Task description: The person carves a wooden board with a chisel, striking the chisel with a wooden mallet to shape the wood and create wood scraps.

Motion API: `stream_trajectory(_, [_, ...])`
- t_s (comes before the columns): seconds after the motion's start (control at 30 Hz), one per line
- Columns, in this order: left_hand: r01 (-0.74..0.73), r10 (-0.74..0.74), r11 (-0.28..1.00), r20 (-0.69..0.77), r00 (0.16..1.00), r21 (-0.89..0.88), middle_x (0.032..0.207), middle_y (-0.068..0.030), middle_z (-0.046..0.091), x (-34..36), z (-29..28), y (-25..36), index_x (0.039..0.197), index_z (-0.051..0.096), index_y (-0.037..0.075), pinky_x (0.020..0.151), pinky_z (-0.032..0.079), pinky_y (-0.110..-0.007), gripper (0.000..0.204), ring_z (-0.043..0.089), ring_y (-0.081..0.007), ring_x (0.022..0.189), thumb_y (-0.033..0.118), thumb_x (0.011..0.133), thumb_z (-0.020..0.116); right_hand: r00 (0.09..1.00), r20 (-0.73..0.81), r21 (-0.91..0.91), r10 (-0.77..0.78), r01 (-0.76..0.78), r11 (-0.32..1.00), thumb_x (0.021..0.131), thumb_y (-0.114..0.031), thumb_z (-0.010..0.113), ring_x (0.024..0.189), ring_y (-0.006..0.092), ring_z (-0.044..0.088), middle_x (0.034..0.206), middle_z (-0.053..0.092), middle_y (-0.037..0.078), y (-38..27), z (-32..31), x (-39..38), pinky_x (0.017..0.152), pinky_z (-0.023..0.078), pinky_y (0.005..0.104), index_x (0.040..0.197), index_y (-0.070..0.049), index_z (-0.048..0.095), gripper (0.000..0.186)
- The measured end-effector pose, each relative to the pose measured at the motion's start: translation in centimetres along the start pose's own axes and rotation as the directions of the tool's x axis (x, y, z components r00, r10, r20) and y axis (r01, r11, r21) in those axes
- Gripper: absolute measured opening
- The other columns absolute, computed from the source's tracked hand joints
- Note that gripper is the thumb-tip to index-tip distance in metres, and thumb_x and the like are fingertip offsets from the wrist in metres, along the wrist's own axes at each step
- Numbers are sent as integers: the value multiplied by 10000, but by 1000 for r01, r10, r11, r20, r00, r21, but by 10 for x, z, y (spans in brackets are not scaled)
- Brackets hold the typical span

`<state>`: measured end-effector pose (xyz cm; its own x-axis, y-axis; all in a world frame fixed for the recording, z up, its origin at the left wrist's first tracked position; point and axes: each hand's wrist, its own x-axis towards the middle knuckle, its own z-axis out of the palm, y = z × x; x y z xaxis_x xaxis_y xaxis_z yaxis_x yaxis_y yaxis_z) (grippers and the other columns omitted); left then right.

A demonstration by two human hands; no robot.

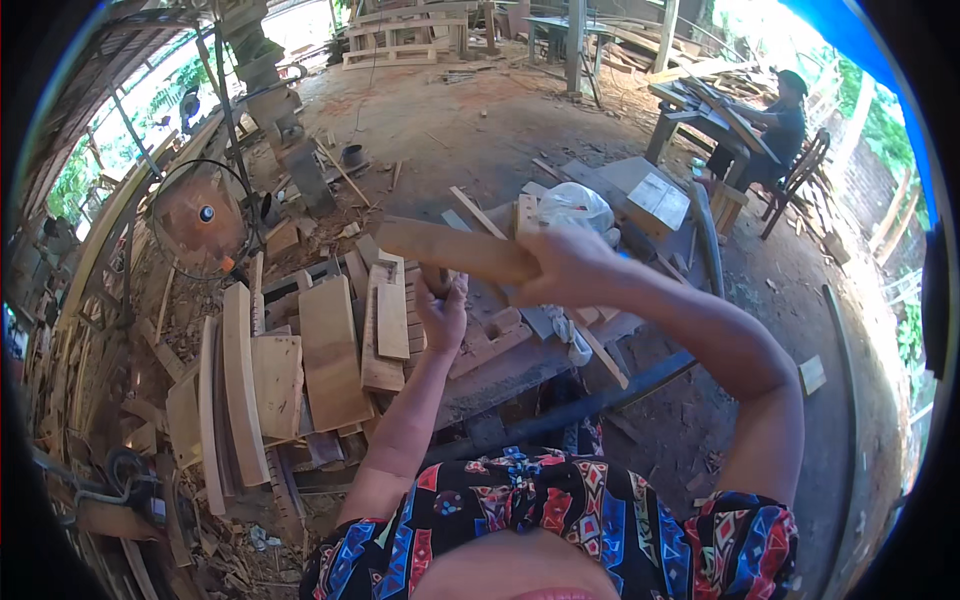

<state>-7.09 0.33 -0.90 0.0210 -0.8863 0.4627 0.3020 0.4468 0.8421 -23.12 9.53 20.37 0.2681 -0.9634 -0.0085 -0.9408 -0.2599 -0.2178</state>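
Note:
My right hand (565, 262) is closed round one end of a long, flat piece of wood (450, 250), slightly blurred, which it holds raised above the bench and pointing left. Below that wood, my left hand (443, 318) is wrapped round a short brown wooden handle (434, 280); its lower part is hidden by my fingers. Beside my left hand lies a reddish wooden block (490, 340) with notches cut in it. To the left, a narrow pale board (392, 318) rests on a thicker timber, next to a wide board (335, 350).
Curved wooden pieces (240, 370) lean at the left of the workbench (510, 390). A fan (205, 213) stands beyond them. A clear plastic bag (575, 207) and a white box (658, 200) lie at the far right of the bench. Another person (785, 125) sits at a table at the back right.

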Motion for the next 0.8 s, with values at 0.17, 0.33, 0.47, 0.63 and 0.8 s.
stream_trajectory(0.17, [-62,63,997,-23,998,42,848,30,511,-3,-7,0,1009,477,45,601,455,-195,210,487,-22,678,39,867,630,937,-349,551,-2,206,809,765,-251,732,789,82,573,779,598,64,-28,-31,-8,655,462,253,997,-17,570,368])
stream_trajectory(0.33, [-50,50,997,-9,999,-60,833,38,521,-7,3,8,995,484,41,610,447,-181,202,497,-21,694,36,862,637,965,-261,411,0,112,905,724,-222,747,823,227,602,885,610,120,8,39,-9,686,465,313,1013,7,550,418])
stream_trajectory(0.47, [-26,26,1000,-20,999,1,813,38,518,-8,-6,2,982,489,43,608,441,-186,201,494,-22,688,38,855,645,989,-20,429,143,-121,895,748,-229,722,826,160,592,845,605,67,21,32,-17,686,459,287,1053,5,540,426])
stream_trajectory(0.63, [-6,7,997,-20,1000,82,796,41,518,-8,-13,2,992,497,39,618,453,-198,212,491,-26,679,18,844,647,928,4,869,374,-188,457,703,-299,770,726,120,579,816,612,89,31,93,-30,627,444,284,991,-4,573,457])
stream_trajectory(0.8, [2,-3,999,-8,1000,-52,699,44,497,-5,-2,16,874,504,69,513,408,-194,165,467,-29,576,11,825,651,889,135,526,437,-438,729,693,-460,722,809,338,639,849,640,194,61,213,-38,728,474,414,965,-6,526,565])
